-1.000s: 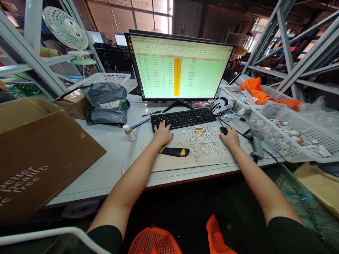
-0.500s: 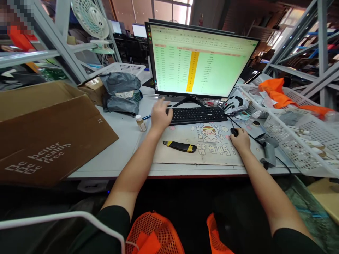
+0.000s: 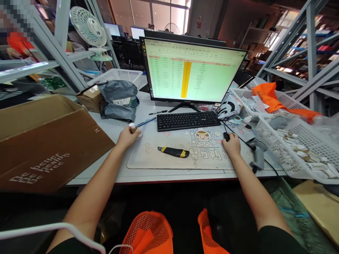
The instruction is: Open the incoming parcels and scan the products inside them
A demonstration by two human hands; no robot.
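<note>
Far left: brown corrugated cardboard box (image 3: pixel 57 151), matte, open-topped, pale printed lettering on the slanting side. Next to it, a grey plastic bag (image 3: pixel 118 102), crumpled, soft sheen, creased all over. Left hand (image 3: pixel 127 137) closed round a small bottle (image 3: pixel 132 127), white cap uppermost, at the left edge of the mat; its lower part mostly hidden by fingers. Slim blue pen (image 3: pixel 147 121) lies aslant just beyond. Pale mat (image 3: pixel 156 163), flat, cartoon-printed, faintly soiled, on the smooth white surface (image 3: pixel 120 175). On the mat a cutter (image 3: pixel 173 152), black body, yellow ends, metal tip pointing left. Black keyboard (image 3: pixel 188 121), long, low, rows of square keys, under the glossy flat monitor (image 3: pixel 196 70). Right hand (image 3: pixel 233 144) curved over a rounded black mouse (image 3: pixel 226 136), gripping it. Beside it a grey scanner (image 3: pixel 259 155), moulded plastic, thick-handled. Far right: white basket (image 3: pixel 278 148), perforated rigid walls, small bottles inside.
</note>
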